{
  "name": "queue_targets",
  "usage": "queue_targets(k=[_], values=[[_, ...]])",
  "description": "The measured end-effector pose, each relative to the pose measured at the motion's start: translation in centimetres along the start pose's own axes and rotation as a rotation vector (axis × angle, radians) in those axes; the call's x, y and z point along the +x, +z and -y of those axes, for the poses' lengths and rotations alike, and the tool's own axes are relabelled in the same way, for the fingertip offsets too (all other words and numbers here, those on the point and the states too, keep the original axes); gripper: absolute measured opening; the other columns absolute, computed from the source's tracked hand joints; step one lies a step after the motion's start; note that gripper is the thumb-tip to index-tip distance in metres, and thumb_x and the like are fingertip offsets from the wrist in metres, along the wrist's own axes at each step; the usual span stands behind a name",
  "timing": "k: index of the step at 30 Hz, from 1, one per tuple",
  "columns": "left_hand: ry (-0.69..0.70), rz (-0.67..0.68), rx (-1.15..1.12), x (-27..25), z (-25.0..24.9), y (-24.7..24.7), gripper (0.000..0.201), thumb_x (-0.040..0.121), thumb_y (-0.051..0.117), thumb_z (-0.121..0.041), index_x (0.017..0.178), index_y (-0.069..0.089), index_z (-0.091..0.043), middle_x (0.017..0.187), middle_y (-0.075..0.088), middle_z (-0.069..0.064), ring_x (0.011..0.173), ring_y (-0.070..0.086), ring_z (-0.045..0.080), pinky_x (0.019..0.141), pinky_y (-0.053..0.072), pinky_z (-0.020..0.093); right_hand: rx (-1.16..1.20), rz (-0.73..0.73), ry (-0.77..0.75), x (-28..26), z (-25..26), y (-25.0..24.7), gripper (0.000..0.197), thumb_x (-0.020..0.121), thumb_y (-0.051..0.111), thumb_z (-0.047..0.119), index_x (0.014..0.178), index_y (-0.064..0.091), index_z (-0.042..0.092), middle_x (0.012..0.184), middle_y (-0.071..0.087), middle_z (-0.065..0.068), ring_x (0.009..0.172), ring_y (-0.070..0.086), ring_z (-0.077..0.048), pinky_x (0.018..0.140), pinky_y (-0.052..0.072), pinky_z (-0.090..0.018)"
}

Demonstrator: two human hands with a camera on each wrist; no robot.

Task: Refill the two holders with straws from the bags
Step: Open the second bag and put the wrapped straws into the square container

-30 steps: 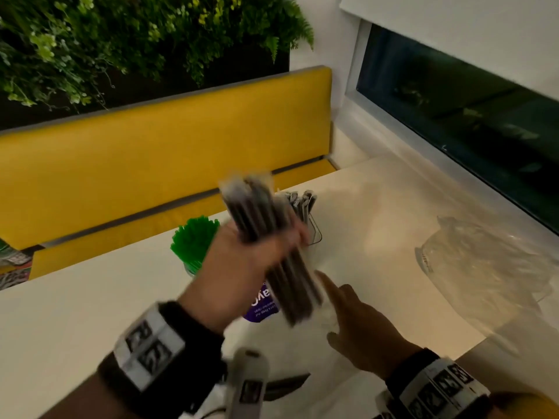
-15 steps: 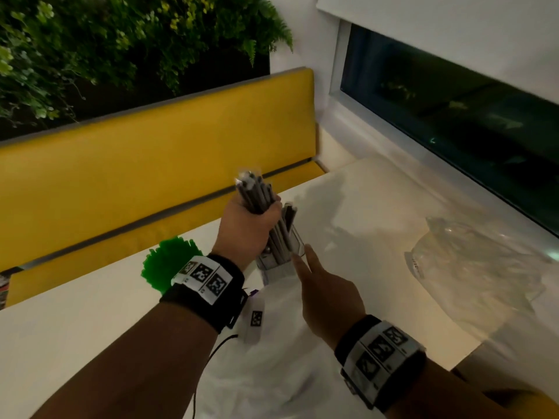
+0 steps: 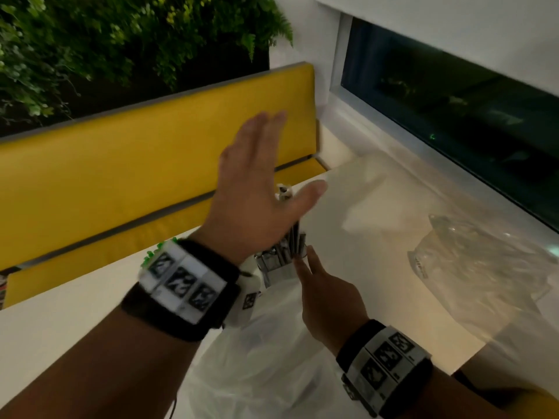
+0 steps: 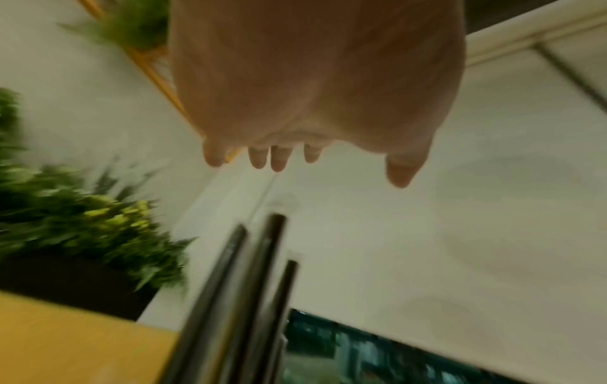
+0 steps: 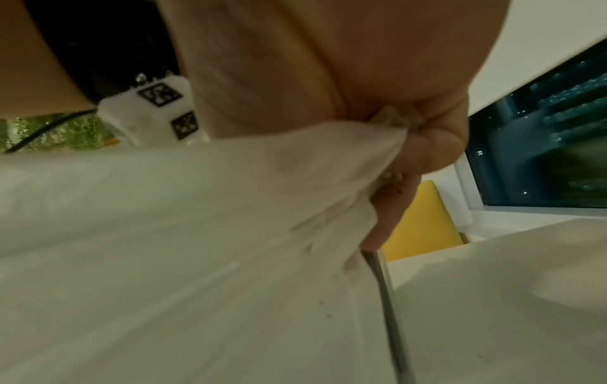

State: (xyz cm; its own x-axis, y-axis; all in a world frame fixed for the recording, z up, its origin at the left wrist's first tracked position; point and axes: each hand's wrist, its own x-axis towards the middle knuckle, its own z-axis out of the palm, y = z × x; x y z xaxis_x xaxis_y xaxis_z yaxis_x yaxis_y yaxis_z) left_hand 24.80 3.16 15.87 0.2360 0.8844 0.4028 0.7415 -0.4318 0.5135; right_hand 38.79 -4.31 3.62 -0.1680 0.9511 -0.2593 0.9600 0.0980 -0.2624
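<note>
Nearest the person, a white plastic bag (image 3: 257,367) lies crumpled on the pale table (image 3: 75,322), spreading between the 2 forearms. The right hand (image 3: 328,300) rests on this bag with 2 fingers stretched forward, their tips at the wire rim of the clear holder (image 3: 276,263); from the right wrist view its other fingers (image 5: 437,140) are curled, pinching a fold of the bag against the palm. The holder stands upright just beyond the bag, and the dark straws (image 3: 292,237) stand in it, leaning slightly. Above them the left hand (image 3: 260,182) hovers with palm down, all 5 fingers straight and spread, gripping nothing; the left wrist view shows 3 straw tips (image 4: 262,259) pointing up toward that flat palm, apart from it. A tuft of green straws (image 3: 152,252) peeks out behind the left wristband. To the right a clear plastic bag (image 3: 478,261) lies on the table, well apart. Beyond the table runs a yellow bench (image 3: 136,164), with foliage (image 3: 106,40) above it
</note>
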Motion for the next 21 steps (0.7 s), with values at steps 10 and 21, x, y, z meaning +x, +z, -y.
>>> queue_targets(k=[10,21], values=[[0.14,0.486,0.533,-1.0,2.9,6.4,0.059,0.094,0.05,-0.053,0.147,0.038,-0.027,0.158,0.029,0.008,0.144,0.029,0.028,0.115,0.024,0.056,0.026,-0.03,-0.018,-0.2,-0.2,-0.2,0.094,0.084,0.048,0.002,0.151,-0.006,0.04,0.163,-0.013,0.004,0.053,0.056,-0.018,0.048,0.053,-0.034],[-0.417,0.809,-0.048,-21.4,3.8,9.6,0.048,0.094,0.038,-0.055,0.134,0.052,-0.032,0.14,0.054,-0.008,0.128,0.049,0.016,0.11,0.035,0.029,0.371,0.005,-0.241,-4.6,-0.7,0.9,0.056,0.084,0.062,0.023,0.128,0.036,0.045,0.129,0.04,0.02,0.098,0.057,-0.005,0.079,0.055,-0.02]])
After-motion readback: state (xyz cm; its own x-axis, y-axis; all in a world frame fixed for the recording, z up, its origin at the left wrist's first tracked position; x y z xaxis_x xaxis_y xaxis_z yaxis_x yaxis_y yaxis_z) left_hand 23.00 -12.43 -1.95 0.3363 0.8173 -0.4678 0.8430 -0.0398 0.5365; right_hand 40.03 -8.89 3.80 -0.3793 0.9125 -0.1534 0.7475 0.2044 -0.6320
